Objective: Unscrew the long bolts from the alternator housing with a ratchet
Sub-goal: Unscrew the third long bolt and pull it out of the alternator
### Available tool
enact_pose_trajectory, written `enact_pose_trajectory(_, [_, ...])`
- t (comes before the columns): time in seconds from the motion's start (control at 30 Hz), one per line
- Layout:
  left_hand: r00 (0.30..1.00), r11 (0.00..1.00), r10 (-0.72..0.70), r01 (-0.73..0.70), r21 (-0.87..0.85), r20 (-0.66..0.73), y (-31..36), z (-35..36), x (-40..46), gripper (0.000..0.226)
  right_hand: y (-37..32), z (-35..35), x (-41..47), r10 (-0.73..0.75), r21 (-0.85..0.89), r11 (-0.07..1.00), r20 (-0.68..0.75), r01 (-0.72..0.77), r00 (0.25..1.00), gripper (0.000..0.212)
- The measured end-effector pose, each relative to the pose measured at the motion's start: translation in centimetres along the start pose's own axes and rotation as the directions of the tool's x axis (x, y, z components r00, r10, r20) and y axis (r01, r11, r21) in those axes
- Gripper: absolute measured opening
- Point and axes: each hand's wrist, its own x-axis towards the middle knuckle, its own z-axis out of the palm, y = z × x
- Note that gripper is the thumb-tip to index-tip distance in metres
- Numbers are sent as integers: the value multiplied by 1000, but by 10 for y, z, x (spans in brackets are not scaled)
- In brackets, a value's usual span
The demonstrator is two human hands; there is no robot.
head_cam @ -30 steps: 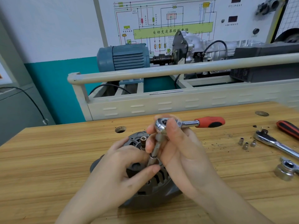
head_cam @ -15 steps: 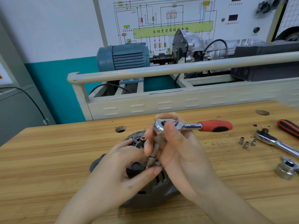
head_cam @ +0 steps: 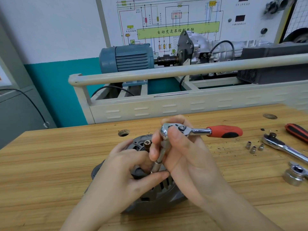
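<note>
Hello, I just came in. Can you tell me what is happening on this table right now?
A person is taking bolts out of an alternator housing that lies on a wooden workbench. The right hand grips the head of a red-handled ratchet, whose extension and socket reach down to the housing. The left hand pinches near the socket's lower end, steadying it. Beside them, to the right, lie three small sockets, a second ratchet and a large socket.
</note>
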Motion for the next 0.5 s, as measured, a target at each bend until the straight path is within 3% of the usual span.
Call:
enact_pose_trajectory(0.2, [996, 998, 32, -37, 57, 81, 0, -3, -2, 49, 1, -1, 0, 12, 33, 999, -11, -12, 1000, 27])
enact_pose_trajectory(0.33, [1000, 998, -9, 8, 66, 9, 2, 0, 0, 28, 1, -1, 1, -1, 37, 999, -34, 2, 999, 22])
enact_pose_trajectory(0.5, [998, 996, -47, 49, 76, -32, 1, 3, 0, 45, 0, 1, 0, -71, -111, 992, -52, 65, 996, 32])
